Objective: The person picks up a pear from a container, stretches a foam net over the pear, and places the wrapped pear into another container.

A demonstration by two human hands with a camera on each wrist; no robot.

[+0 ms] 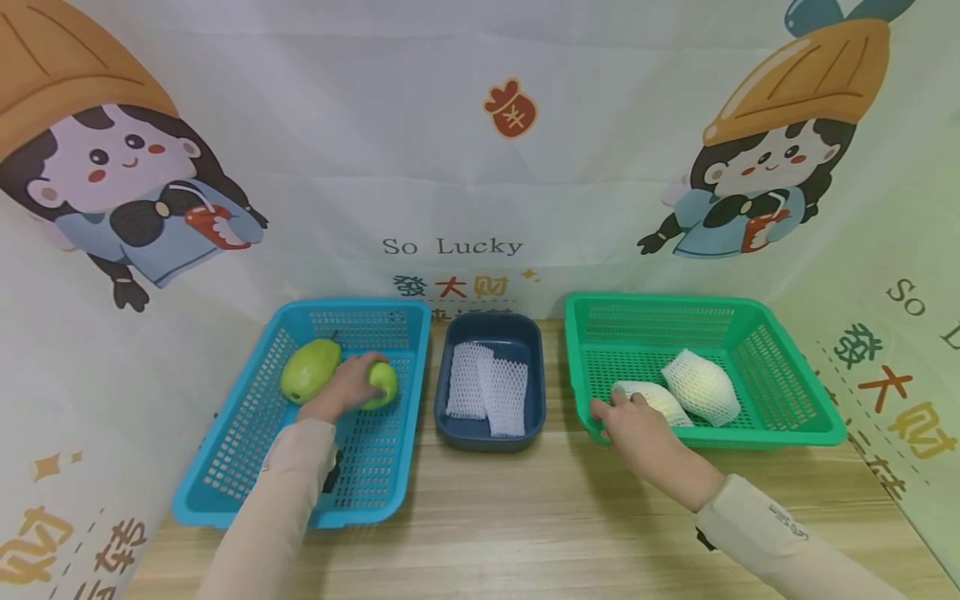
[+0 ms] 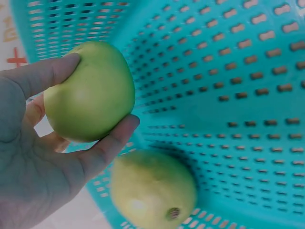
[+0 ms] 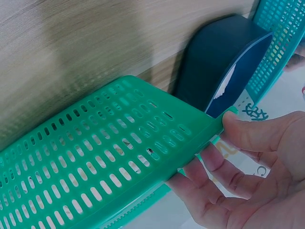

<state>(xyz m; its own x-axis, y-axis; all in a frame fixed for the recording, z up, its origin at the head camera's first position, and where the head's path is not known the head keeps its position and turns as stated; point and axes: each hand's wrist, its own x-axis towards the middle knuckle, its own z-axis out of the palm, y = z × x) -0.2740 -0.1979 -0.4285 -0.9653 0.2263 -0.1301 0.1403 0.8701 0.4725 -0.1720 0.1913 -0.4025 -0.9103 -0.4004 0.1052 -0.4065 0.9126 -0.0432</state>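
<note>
In the blue basket (image 1: 422, 383) on the left, my left hand (image 1: 345, 390) grips a green apple (image 2: 90, 93), thumb on one side and fingers on the other. Beside it lies a larger yellow-green pear (image 1: 311, 371), its blossom end showing in the left wrist view. My right hand (image 1: 645, 442) holds the near-left rim of the green basket (image 3: 95, 157) between thumb and fingers. Inside that basket are two pale fruits in white foam nets, one (image 1: 703, 388) farther right and the other (image 1: 660, 402) partly hidden behind the hand.
Between the baskets stands a dark blue bin (image 1: 491, 442) with two flat white foam nets, one on the left (image 1: 468, 379) and one on the right (image 1: 507, 398). Everything stands on a wood-grain table (image 1: 480, 525), against a printed cloth backdrop (image 1: 450, 108).
</note>
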